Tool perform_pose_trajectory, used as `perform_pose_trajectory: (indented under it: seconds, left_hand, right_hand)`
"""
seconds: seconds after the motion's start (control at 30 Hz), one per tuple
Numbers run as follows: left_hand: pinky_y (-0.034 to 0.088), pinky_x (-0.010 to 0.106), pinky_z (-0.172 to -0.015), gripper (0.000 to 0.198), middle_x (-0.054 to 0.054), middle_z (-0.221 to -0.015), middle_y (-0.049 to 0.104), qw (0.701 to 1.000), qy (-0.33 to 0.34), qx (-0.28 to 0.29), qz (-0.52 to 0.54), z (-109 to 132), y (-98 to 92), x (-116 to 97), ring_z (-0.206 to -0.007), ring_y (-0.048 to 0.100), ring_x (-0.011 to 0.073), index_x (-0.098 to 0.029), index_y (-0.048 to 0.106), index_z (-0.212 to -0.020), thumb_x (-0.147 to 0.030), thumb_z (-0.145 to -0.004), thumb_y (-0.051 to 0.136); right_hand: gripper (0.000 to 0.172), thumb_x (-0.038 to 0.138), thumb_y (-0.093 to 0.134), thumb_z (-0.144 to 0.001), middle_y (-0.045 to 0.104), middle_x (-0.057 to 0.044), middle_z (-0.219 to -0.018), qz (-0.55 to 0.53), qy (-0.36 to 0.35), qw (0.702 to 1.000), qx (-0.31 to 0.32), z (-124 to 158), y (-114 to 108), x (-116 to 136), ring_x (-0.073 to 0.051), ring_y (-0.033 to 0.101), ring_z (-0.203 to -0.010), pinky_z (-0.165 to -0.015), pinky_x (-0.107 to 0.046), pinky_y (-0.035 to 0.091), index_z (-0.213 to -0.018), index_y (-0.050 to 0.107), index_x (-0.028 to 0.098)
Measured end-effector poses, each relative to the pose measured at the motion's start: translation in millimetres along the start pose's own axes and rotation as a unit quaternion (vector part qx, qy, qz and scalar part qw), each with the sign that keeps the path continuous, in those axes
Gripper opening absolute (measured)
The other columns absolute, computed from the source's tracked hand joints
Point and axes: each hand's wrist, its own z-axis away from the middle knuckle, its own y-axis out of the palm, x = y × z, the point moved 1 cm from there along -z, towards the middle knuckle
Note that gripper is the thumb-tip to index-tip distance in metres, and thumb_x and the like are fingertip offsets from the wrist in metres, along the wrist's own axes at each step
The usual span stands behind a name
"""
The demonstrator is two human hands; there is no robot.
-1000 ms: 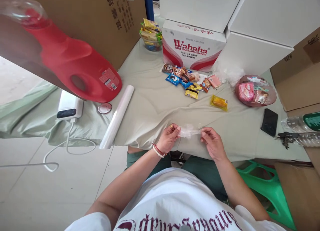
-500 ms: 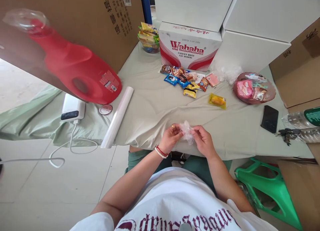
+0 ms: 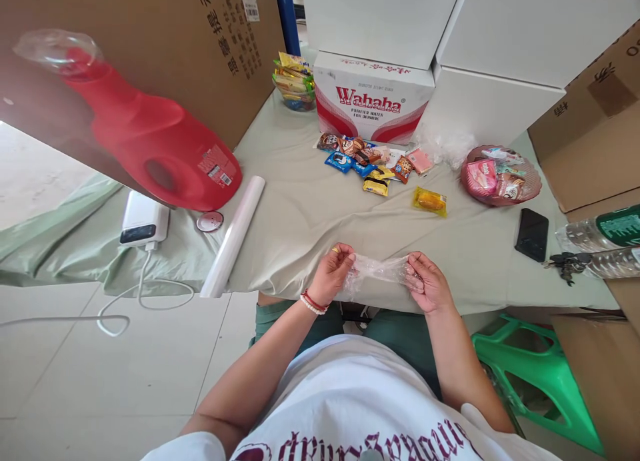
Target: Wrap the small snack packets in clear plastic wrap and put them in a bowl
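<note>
A crinkled, see-through elastic plastic cover [image 3: 380, 269] is stretched sideways between my hands at the near edge of the table. My left hand [image 3: 336, 274] pinches one end, its fingers closed. At the other end, my right hand [image 3: 429, 281] grips the film with thumb and fingers. Beyond them lies a yellow-wrapped snack [image 3: 429, 201]. A heap of small wrapped snacks [image 3: 363, 158] sits farther back. To the right stands a pinkish clear bowl [image 3: 530, 189] with several packets in it.
On the left are a red jug [image 3: 165, 148] with film over its top, a white power bank [image 3: 145, 218] and a roll of film [image 3: 234, 238]. A phone [image 3: 532, 234], keys [image 3: 567, 264] and bottles [image 3: 595, 234] lie right. Behind stand a Wahaha box [image 3: 373, 101] and a snack bowl [image 3: 295, 101].
My hands have moved apart, the right one going right. The plastic cover, bunched up before, is now drawn out wide between them. The view has shifted slightly.
</note>
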Motion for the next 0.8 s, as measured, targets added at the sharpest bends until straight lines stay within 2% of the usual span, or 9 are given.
perform_pose_trajectory:
  seconds: [0.07, 0.2, 0.3, 0.37, 0.47, 0.53, 0.63, 0.73, 0.8]
  left_hand:
    - [0.046, 0.027, -0.068, 0.025, 0.0, -0.084, 0.057, 0.99, 0.046, 0.054, -0.119, 2, -5.8, -5, -0.072, 0.055, 0.0125, -0.02, 0.063, -0.087, -0.039, -0.083, 0.078]
    - [0.05, 0.031, -0.077, 0.011, 0.008, -0.11, 0.061, 0.937, 0.136, 0.138, -0.292, 13, -17.1, -20, -0.089, 0.06, 0.0171, -0.02, 0.067, -0.092, -0.02, -0.082, 0.069]
    - [0.051, 0.03, -0.074, 0.022, 0.01, -0.116, 0.065, 0.909, 0.148, 0.134, -0.365, 23, -27.3, -31, -0.092, 0.063, 0.0189, -0.022, 0.067, -0.104, -0.016, -0.083, 0.064]
    - [0.052, 0.03, -0.074, 0.013, 0.008, -0.108, 0.069, 0.901, 0.147, 0.129, -0.388, 25, -36.4, -41, -0.091, 0.066, 0.0189, -0.022, 0.068, -0.099, -0.02, -0.088, 0.061]
    - [0.051, 0.03, -0.075, 0.015, 0.005, -0.092, 0.071, 0.893, 0.146, 0.046, -0.423, 6, -55.6, -64, -0.081, 0.066, 0.017, -0.022, 0.067, -0.088, -0.029, -0.095, 0.056]
    - [0.05, 0.03, -0.072, 0.02, 0.003, -0.084, 0.07, 0.874, 0.137, -0.049, -0.464, -28, -71.1, -85, -0.073, 0.063, 0.0169, -0.022, 0.067, -0.086, -0.035, -0.096, 0.055]
    - [0.05, 0.034, -0.077, 0.022, 0.005, -0.086, 0.071, 0.821, 0.121, -0.158, -0.534, -107, -94.1, -119, -0.079, 0.065, 0.0207, -0.021, 0.066, -0.085, -0.037, -0.095, 0.054]
    - [0.051, 0.038, -0.089, 0.015, 0.01, -0.098, 0.073, 0.773, 0.102, -0.213, -0.589, -201, -114.9, -146, -0.093, 0.067, 0.0252, -0.019, 0.067, -0.095, -0.024, -0.091, 0.053]
    - [0.049, 0.041, -0.097, 0.022, 0.013, -0.111, 0.071, 0.755, 0.092, -0.237, -0.605, -260, -126.9, -159, -0.104, 0.067, 0.0283, -0.017, 0.066, -0.107, -0.018, -0.088, 0.055]
  right_hand:
    - [0.037, 0.034, 0.092, -0.072, 0.051, 0.008, -0.064, -0.016, 0.016, 1.0, 0.005, 2, 3, 4, 0.001, 0.025, -0.039, -0.034, -0.01, 0.021, -0.084, 0.06, 0.018]
    - [0.037, 0.031, 0.091, -0.07, 0.049, 0.009, -0.063, -0.031, 0.008, 0.999, -0.01, 4, 5, 17, 0.002, 0.02, -0.04, -0.034, -0.01, 0.018, -0.084, 0.059, 0.019]
    - [0.042, 0.036, 0.091, -0.068, 0.047, 0.01, -0.064, -0.01, -0.048, 0.997, -0.059, 4, -3, 27, 0.001, 0.021, -0.041, -0.036, -0.012, 0.018, -0.085, 0.057, 0.019]
    - [0.046, 0.044, 0.09, -0.067, 0.047, 0.009, -0.065, 0.039, -0.12, 0.983, -0.132, 1, -15, 32, -0.002, 0.027, -0.043, -0.038, -0.015, 0.021, -0.086, 0.056, 0.02]
    - [0.044, 0.058, 0.078, -0.075, 0.054, 0.005, -0.066, 0.219, -0.235, 0.905, -0.278, -3, -45, 34, -0.009, 0.043, -0.051, -0.047, -0.021, 0.033, -0.089, 0.058, 0.021]
    - [0.042, 0.062, 0.064, -0.084, 0.062, 0.0, -0.071, 0.396, -0.253, 0.815, -0.338, -5, -64, 31, -0.015, 0.054, -0.06, -0.057, -0.027, 0.041, -0.093, 0.062, 0.021]
    - [0.045, 0.06, 0.047, -0.093, 0.072, -0.008, -0.083, 0.591, -0.226, 0.702, -0.328, -8, -83, 19, -0.023, 0.064, -0.072, -0.067, -0.034, 0.045, -0.098, 0.067, 0.02]
    - [0.051, 0.058, 0.037, -0.098, 0.075, -0.01, -0.087, 0.676, -0.225, 0.63, -0.309, -7, -84, 6, -0.026, 0.069, -0.075, -0.064, -0.034, 0.044, -0.104, 0.069, 0.018]
    - [0.054, 0.058, 0.034, -0.1, 0.076, -0.011, -0.088, 0.697, -0.237, 0.597, -0.319, -5, -82, 1, -0.027, 0.071, -0.075, -0.062, -0.034, 0.045, -0.105, 0.069, 0.018]
